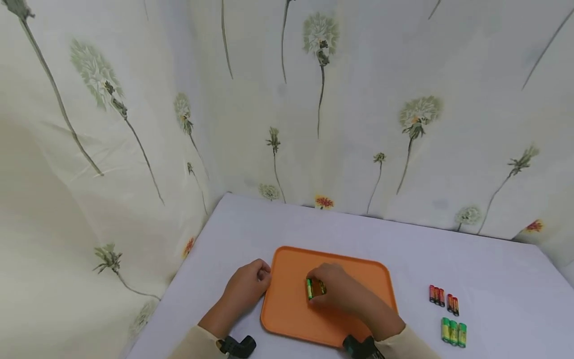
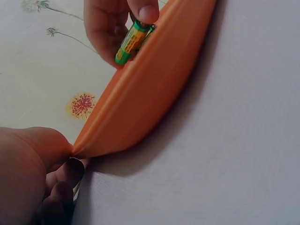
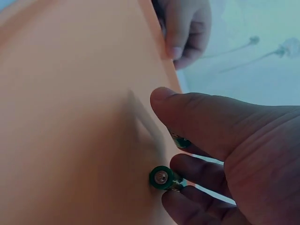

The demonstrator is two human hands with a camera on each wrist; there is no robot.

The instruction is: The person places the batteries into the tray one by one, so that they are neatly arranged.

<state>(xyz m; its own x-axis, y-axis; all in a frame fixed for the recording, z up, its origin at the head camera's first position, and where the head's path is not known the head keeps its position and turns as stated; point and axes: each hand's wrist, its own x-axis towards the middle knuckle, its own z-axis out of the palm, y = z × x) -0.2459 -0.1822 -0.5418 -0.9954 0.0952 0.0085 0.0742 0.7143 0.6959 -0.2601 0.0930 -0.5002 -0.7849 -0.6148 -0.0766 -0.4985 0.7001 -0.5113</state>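
My left hand [image 1: 248,285] pinches the left rim of an orange tray [image 1: 287,319]; in the left wrist view its thumb and fingers [image 2: 58,140] meet at the tray's corner. Over the middle of the tray, my right hand [image 1: 341,291] holds small green-and-yellow batteries [image 1: 310,289] between thumb and fingers. One battery [image 2: 132,43] shows most of its side in the left wrist view, with part of another behind it. From the right wrist, a battery's metal end [image 3: 161,177] faces the camera, and a second green battery [image 3: 179,140] is partly hidden under the thumb.
To the right of the tray, several red-and-black batteries [image 1: 437,295] stand in two groups on the white table [image 1: 417,269]. Three green-and-yellow batteries [image 1: 454,332] stand in front of them. A flower-patterned cloth [image 1: 350,124] hangs behind and at the left.
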